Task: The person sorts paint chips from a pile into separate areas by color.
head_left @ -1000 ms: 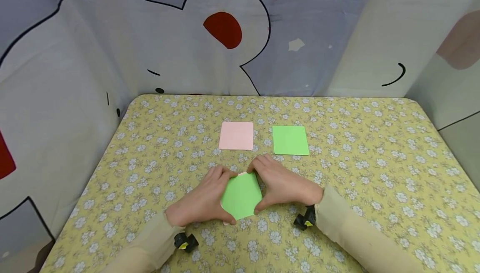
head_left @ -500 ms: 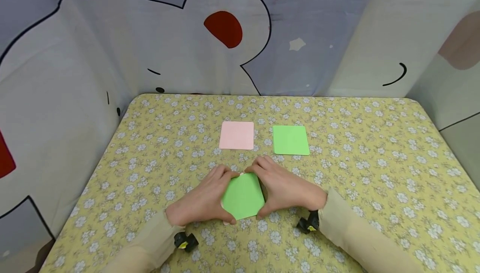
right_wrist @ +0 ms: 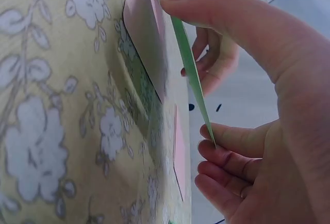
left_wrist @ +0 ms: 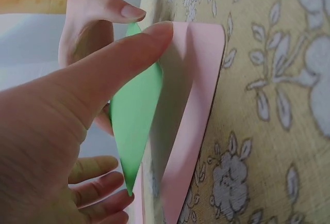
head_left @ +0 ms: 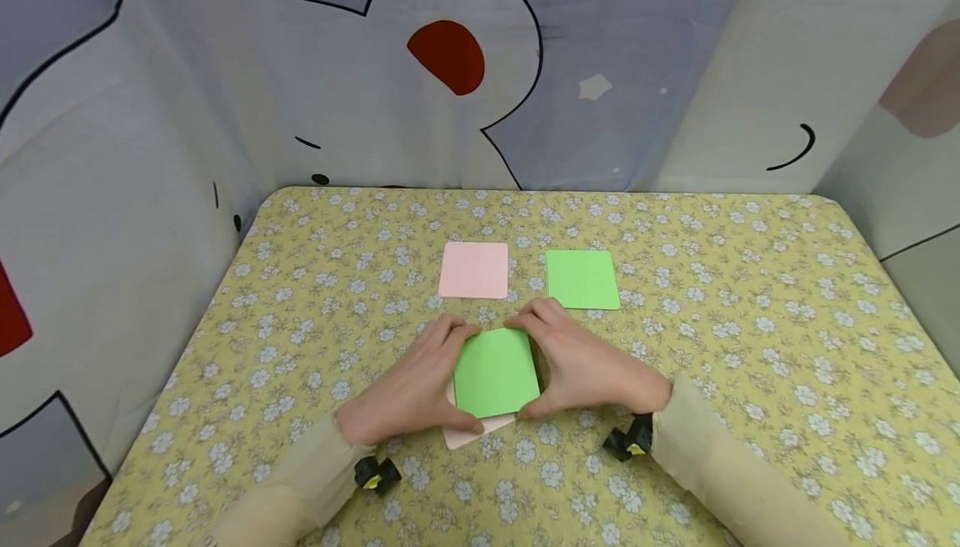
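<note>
Simply green paper (head_left: 496, 372) (pink underneath)

Yellow floral tablecloth (head_left: 712, 347) covers the table. Toward the far side lie two flat squares, a pink pad (head_left: 473, 270) and a green pad (head_left: 582, 279), side by side, near each other but apart. Behind and on both sides hangs a pale backdrop (head_left: 225, 88) with black cartoon outlines and a red oval (head_left: 446, 57).
</note>
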The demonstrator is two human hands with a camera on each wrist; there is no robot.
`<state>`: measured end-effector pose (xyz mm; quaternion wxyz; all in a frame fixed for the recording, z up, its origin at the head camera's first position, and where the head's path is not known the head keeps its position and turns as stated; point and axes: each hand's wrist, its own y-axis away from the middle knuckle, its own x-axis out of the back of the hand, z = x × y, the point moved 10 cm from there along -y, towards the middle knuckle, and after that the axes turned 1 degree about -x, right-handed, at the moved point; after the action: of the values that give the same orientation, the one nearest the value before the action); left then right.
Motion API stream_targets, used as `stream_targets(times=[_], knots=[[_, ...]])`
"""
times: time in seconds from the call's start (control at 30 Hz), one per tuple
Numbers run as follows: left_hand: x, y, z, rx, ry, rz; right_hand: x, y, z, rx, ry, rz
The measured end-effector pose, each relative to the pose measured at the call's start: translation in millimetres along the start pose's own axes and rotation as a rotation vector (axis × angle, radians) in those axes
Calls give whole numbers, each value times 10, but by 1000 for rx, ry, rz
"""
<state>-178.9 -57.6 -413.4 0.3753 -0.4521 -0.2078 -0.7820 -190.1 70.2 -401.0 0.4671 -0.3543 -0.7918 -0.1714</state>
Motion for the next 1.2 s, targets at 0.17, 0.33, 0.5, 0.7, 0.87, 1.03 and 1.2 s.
stream_targets(times=[0.17,0.33,0.5,0.7,0.87,1.03,1.2], knots=[[1,-22,-12,10,-22,11,42,35,58,-18,-6,14],[-21,-47,-23,23,-26,-4,60,54,97,-33,-7,27],[-30,-82,-32,42,-6,-12,94,77,132,-45,-2,47],[-8,-143,-10,29,7,11,143,105,171,-52,12,60],[13,-230,25,15,6,28,192,126,212,-67,38,80],[27,-355,77,1,-14,23,256,170,283,-96,60,94],[40,-473,141,-20,-37,24,340,201,342,-124,62,96]])
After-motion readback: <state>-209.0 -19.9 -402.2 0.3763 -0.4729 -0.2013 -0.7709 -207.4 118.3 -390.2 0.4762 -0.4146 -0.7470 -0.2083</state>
